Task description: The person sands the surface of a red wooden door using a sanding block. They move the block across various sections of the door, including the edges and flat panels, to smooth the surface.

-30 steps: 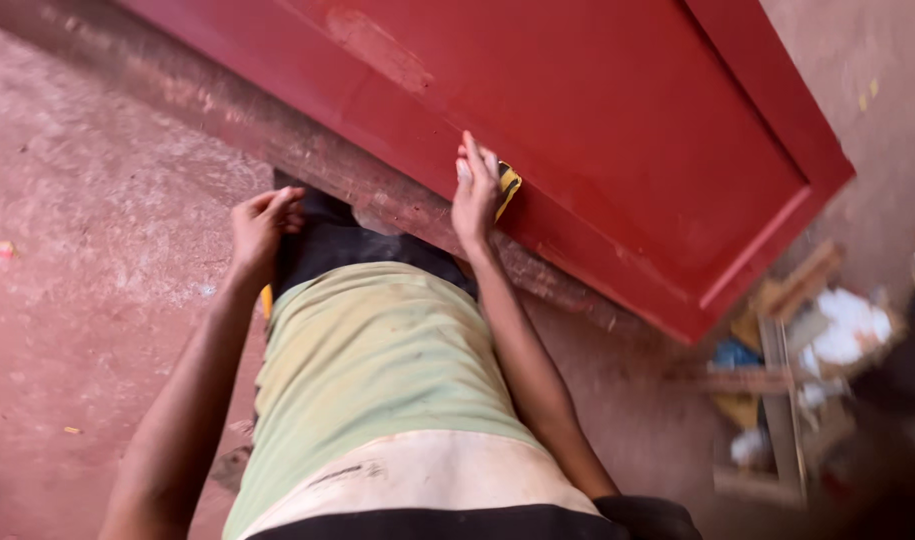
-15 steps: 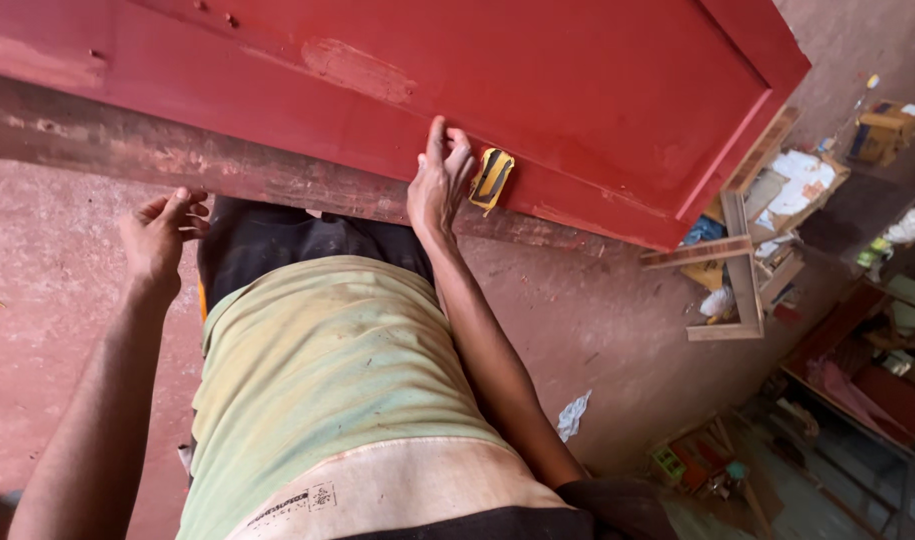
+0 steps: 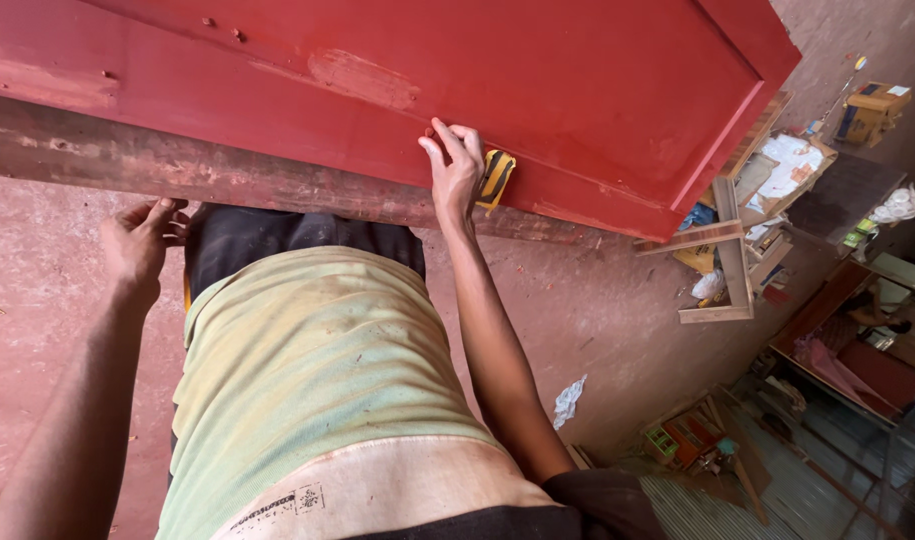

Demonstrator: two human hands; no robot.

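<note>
A large red painted door panel lies flat in front of me, across the top of the view. My right hand rests on its near edge, fingers spread over a small yellow and black tool pressed against the red surface. Whether the fingers grip the tool or only lean on it is unclear. My left hand hangs loose beside my hip with curled fingers, holding nothing, over the reddish floor. My green shirt and dark trousers fill the lower middle.
A dusty wooden beam runs under the door's near edge. At the right stand wooden frames and scraps, a yellow box, crumpled paper and cluttered shelves.
The view swung left and pulled back. My right hand slid slightly along the door edge and closed nearer the yellow tool. My left hand dropped away from my trousers to my side.
</note>
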